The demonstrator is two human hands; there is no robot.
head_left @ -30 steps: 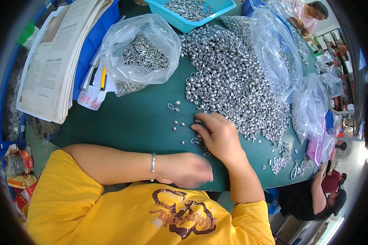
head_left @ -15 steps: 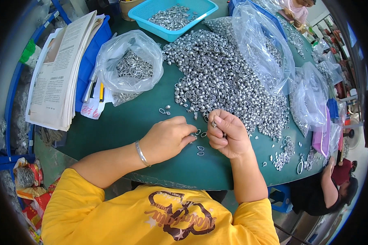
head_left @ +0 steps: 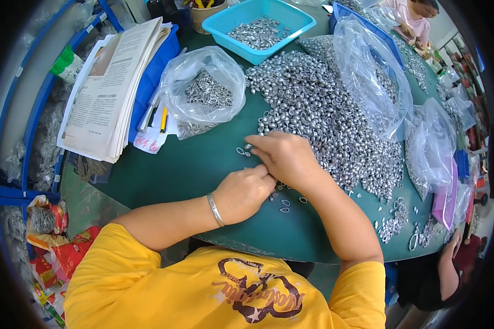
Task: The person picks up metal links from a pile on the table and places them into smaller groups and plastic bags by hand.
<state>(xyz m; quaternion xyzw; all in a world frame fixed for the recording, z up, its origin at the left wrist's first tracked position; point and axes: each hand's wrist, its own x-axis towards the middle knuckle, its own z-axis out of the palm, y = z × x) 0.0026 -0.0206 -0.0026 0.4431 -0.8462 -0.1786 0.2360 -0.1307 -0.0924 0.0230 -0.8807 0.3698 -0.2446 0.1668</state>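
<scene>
My right hand (head_left: 285,156) reaches toward nine o'clock over the dark green tabletop (head_left: 197,164), its fingertips beside a small, silver-grey, domed metal piece (head_left: 248,146); the fingers are bent, and I cannot tell whether they have pinched it or only rest against it. Just past those fingertips, at about nine o'clock from my right hand, lies a thin, silver, oval metal ring (head_left: 240,151), its long axis running roughly from eleven to five o'clock. My right fingertips are nearer to both than my left hand (head_left: 244,193), which sits between seven and eight o'clock from the right one, under a silver bracelet (head_left: 214,210). Its fingers are curled in, close by my right thumb, and what they hold, if anything, is hidden from me. A few loose silver oval rings (head_left: 285,203) lie at six o'clock from my right hand. The broad heap of silver-grey domed metal pieces (head_left: 329,109) spreads between one and two o'clock, and a clear plastic bag of silver rings (head_left: 230,104) stands between ten and eleven.
</scene>
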